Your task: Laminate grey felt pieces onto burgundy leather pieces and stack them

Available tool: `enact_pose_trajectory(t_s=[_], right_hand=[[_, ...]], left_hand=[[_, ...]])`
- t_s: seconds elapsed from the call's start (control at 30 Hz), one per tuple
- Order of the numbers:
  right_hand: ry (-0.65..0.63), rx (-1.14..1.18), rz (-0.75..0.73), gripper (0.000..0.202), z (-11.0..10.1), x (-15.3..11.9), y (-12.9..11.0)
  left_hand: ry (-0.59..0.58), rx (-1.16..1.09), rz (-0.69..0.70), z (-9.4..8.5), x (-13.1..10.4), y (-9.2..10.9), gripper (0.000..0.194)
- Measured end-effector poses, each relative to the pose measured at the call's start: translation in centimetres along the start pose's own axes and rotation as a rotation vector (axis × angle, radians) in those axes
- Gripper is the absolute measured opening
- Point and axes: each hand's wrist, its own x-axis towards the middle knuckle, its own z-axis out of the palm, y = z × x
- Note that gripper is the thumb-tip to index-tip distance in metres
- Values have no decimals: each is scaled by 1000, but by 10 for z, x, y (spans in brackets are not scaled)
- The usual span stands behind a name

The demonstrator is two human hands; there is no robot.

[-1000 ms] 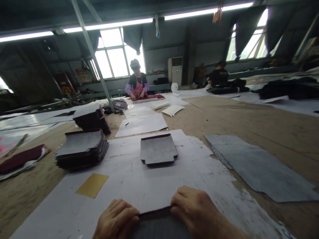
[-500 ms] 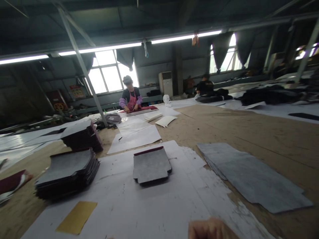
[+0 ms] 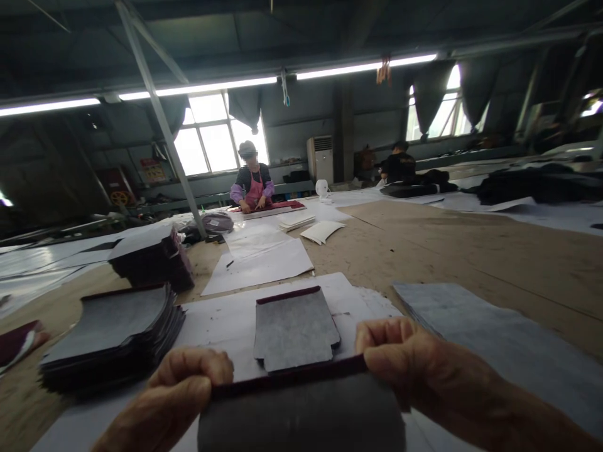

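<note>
A grey fabric piece with a dark maroon top edge (image 3: pixel 301 414) is stretched between my two hands at the bottom of the view. My left hand (image 3: pixel 181 383) pinches its upper left corner. At the upper right corner, my right hand (image 3: pixel 414 358) grips the same edge. The lower part of the piece runs out of view. Just beyond it, a small pile of similar grey pieces (image 3: pixel 294 329) with a maroon edge lies on white paper (image 3: pixel 221 333). To the left stands a taller stack of grey pieces (image 3: pixel 117 323).
A second, dark-sided stack (image 3: pixel 151 257) stands farther back left. Large grey sheets (image 3: pixel 509 339) lie on the brown table (image 3: pixel 424 251) at right. Cream pieces (image 3: pixel 323 232) and a small white fan (image 3: pixel 323 189) are farther off. A co-worker in a pink apron (image 3: pixel 255 188) handles maroon cloth across the table.
Both hands have come up into view from the bottom edge, with the grey fabric piece held between them. The yellow piece at lower left is no longer visible.
</note>
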Motion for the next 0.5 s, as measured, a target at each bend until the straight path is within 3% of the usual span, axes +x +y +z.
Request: enact_pose_trajectory(t_s=[0.1,0.27,0.37,0.5], right_hand=[[120,-168,-60,24,-17,39,-5],[342,-387,-58,23,-46,114,13],[429,-518,-83,21,-54,136,22],[534,-675,-129,20,-57,146,26]], left_hand=[[7,179,38,-8,43,2,35],[103,355,44,-16,115,-22,26],[196,435,99,-17,131,-33,24],[291,534,191,-19,135,-41,22]])
